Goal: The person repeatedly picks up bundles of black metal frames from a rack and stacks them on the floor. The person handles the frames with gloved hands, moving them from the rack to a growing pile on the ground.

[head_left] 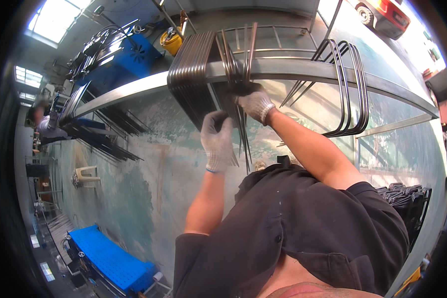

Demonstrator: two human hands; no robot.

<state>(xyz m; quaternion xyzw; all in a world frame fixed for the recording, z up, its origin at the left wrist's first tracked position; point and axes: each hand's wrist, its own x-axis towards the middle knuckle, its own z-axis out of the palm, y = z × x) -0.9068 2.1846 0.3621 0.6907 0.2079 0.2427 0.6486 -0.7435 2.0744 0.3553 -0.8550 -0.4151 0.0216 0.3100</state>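
Observation:
Several dark U-bent metal tubes (pixel 192 64) hang packed side by side over a grey horizontal rail (pixel 283 68). To their right, a few looser bent metal tubes (pixel 248 54) straddle the same rail. My right hand (pixel 256 103), in a whitish knit glove with dark fingers, closes around these looser tubes just below the rail. Its fingertips are partly hidden in shadow and blur. My left hand (pixel 217 141), gloved the same way, is raised below the packed tubes. Its fingers curve with a gap from the thumb, and nothing shows between them.
More bent tubes (pixel 351 89) hang at the rail's right. A blue machine (pixel 119 54) and a yellow bucket (pixel 171 42) stand beyond it. A plastic stool (pixel 87 176) and a blue bench (pixel 111 258) are left. Another person (pixel 49 124) works far left; a red forklift (pixel 385 17) is far right.

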